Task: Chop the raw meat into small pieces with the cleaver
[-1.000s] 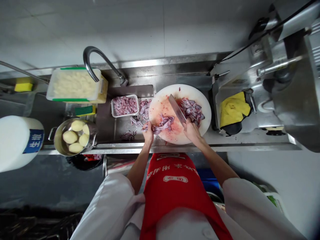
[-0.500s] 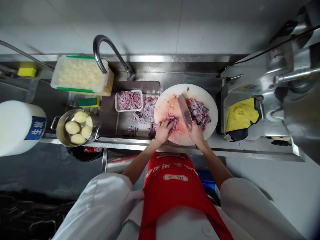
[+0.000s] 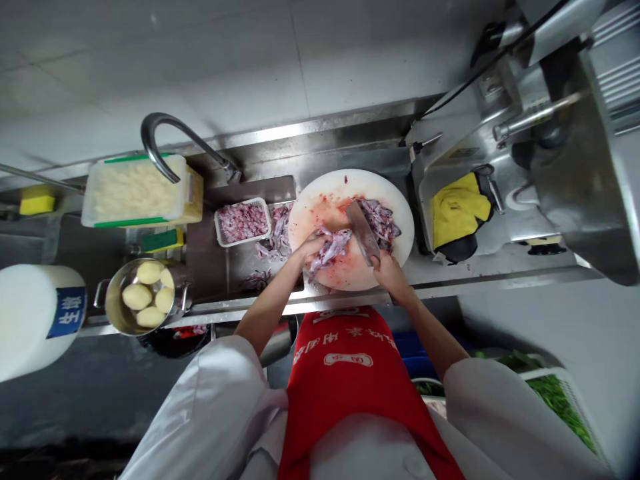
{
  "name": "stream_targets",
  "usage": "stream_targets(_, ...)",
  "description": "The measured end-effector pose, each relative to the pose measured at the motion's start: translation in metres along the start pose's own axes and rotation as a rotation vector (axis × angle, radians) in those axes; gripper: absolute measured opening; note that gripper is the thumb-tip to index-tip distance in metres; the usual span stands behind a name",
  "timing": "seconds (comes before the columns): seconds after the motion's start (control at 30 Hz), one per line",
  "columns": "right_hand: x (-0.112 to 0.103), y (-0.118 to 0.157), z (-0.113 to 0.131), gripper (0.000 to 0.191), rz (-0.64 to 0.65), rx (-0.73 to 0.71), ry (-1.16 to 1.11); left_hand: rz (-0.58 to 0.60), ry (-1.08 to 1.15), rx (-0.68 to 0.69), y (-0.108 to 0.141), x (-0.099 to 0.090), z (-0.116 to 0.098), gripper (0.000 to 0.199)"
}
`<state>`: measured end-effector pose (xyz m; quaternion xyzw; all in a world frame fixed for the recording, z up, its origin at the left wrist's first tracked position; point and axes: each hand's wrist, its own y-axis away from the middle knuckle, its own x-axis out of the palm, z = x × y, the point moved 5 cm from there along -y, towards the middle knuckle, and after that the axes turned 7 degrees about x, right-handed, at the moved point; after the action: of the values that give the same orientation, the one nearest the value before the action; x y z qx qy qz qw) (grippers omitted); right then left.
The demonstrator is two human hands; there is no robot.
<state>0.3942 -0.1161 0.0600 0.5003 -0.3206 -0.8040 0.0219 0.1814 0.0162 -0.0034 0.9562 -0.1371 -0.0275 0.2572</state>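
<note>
My left hand (image 3: pixel 312 247) is closed on a pale, purplish skinned frog (image 3: pixel 334 249), held over the left half of a round white cutting board (image 3: pixel 320 197). The frog's limbs hang toward the board's front edge. In my right hand (image 3: pixel 390 272) is a cleaver (image 3: pixel 363 233), its broad blade angled up and left beside the frog. Behind the blade, a pile of dark and pinkish frog pieces (image 3: pixel 383 225) covers the board's right part. Red stains mark the board's surface.
Left of the board, a white basket (image 3: pixel 219 230) of chopped meat sits in the sink among loose carcasses (image 3: pixel 270 251). A curved faucet (image 3: pixel 155 127) overhangs a lidded tub (image 3: pixel 187 207). A pot (image 3: pixel 114 293) holds peeled potatoes. A yellow cloth (image 3: pixel 457 210) lies right.
My left hand has shifted from low on the board and now holds a whole frog raised to view. The cleaver stays in my right hand. The camera view has turned and shifted.
</note>
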Motion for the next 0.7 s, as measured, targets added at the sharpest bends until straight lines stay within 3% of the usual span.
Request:
stream_targets(0.07, -0.003, 0.002, -0.001, 0.032, 0.005, 0.011, -0.009, 0.090, -0.145, 0.008, -0.004, -0.002, -0.009, 0.005)
stream_targets(0.1, -0.004, 0.003, -0.001, 0.032, 0.010, 0.021, -0.008, 0.078, -0.247, 0.074, -0.003, -0.007, -0.015, 0.003)
stream_targets(0.23, -0.007, 0.007, 0.006, 0.030, 0.016, 0.026, 0.006, -0.318, -0.604, 0.498, 0.027, -0.028, -0.038, 0.013)
stream_targets(0.27, -0.009, 0.006, 0.011, 0.030, 0.009, 0.019, 0.007, -0.355, -0.671, 0.579, 0.038, -0.026, -0.036, 0.015)
stream_targets(0.33, -0.015, 0.002, 0.026, 0.033, -0.023, 0.008, 0.001, -0.305, -0.763, 0.669, 0.054, -0.014, -0.025, 0.020)
stream_targets(0.4, -0.024, -0.004, 0.046, 0.035, -0.076, -0.015, -0.016, -0.224, -0.795, 0.682, 0.059, -0.002, -0.010, 0.023)
stream_targets(0.53, -0.036, -0.020, 0.087, 0.042, -0.192, -0.101, -0.031, -0.203, -0.799, 0.678, 0.050, 0.005, 0.005, 0.028)
stream_targets(0.7, -0.011, -0.044, 0.109, 0.038, -0.116, -0.152, 0.039, -0.147, -0.828, 0.663, 0.044, 0.005, 0.001, 0.033)
